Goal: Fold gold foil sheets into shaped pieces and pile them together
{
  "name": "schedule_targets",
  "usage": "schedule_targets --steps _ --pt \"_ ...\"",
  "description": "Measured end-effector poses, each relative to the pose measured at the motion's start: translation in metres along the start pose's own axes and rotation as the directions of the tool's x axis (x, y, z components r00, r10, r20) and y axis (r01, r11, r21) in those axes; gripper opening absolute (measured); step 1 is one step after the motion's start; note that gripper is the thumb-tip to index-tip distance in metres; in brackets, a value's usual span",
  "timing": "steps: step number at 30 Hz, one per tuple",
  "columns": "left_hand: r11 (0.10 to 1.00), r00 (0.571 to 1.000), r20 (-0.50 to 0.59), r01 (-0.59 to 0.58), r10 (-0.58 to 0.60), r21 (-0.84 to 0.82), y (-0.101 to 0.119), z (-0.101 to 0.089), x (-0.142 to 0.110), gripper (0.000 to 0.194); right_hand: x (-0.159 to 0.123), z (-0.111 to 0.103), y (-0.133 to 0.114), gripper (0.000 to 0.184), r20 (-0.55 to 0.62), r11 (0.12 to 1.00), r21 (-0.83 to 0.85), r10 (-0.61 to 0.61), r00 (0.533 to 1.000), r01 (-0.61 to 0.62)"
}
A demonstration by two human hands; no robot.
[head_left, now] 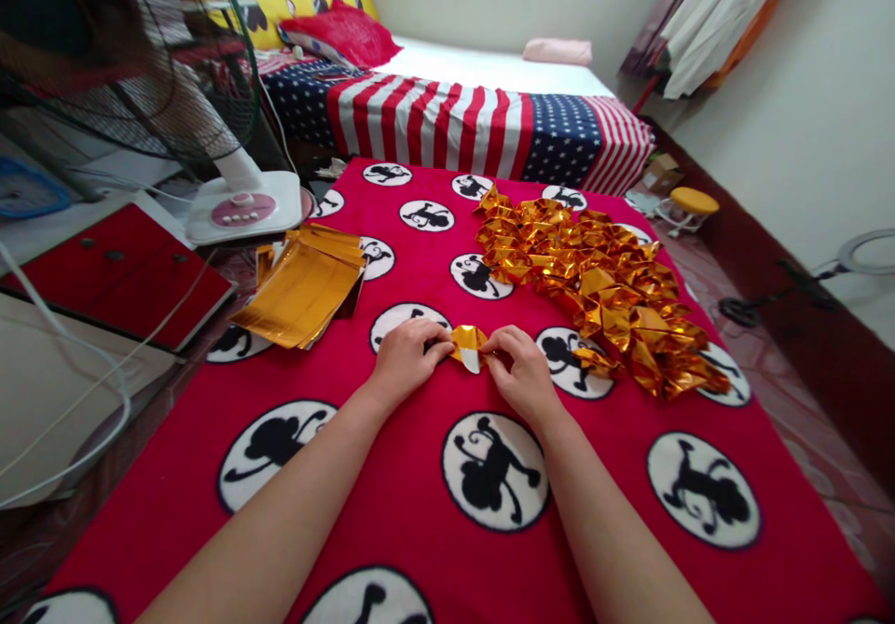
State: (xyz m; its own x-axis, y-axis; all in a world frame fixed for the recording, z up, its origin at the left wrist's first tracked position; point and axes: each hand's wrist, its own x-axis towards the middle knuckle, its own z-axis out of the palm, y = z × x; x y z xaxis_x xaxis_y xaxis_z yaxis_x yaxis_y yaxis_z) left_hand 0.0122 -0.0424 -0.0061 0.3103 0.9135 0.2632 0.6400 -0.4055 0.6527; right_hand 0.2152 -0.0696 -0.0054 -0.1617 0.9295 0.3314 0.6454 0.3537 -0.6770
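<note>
small gold foil piece, held at both ends between two bare hands

item: one small folded piece of shiny gold foil paper [467, 337], lying directly between the fingertips of the left hand [412, 355] and the right hand [518, 367].
axis: side to side, as far as it shows — one end runs to the left fingers, the other to the right; both tips are partly covered.
nearer hand: neither, since both touch it.

left fingers: thumb and forefinger nearly closed, pinching the left end.
right fingers: thumb and fingertips drawn together at the right end, likewise nearly closed; the exact grip beneath them cannot be told.

appearance: bright gold, creased, with a pale, rounded patch on the side toward the person, apparently the paper's reverse. the finer folds are too small to read.

setting: a crimson cloth printed with black monkey figures in white circles [392, 503], beneath hands and foil.
to the left, farther from the person: a loose stack of flat rectangular gold sheets [300, 288], edges uneven.
to the right, farther out: a broad heap of crumpled-looking, folded gold foil pieces [594, 274] — many facets, strong glints — spreading toward the cloth's right edge.
</note>
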Motion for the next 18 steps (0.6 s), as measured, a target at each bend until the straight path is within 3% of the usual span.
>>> schedule_targets --steps 10,18 --pt "0.997 1.0 -0.02 0.007 -0.005 0.08 0.0051 0.0019 -0.001 0.002 -0.0007 0.0 0.0013 0.021 0.004 1.0 -0.009 0.008 1.0 -0.008" --pt "0.998 1.0 -0.012 0.008 -0.007 0.055 0.006 0.0007 -0.0028 0.008 -0.0015 0.0002 -0.0001 0.022 -0.008 1.0 -0.02 0.014 1.0 -0.014"
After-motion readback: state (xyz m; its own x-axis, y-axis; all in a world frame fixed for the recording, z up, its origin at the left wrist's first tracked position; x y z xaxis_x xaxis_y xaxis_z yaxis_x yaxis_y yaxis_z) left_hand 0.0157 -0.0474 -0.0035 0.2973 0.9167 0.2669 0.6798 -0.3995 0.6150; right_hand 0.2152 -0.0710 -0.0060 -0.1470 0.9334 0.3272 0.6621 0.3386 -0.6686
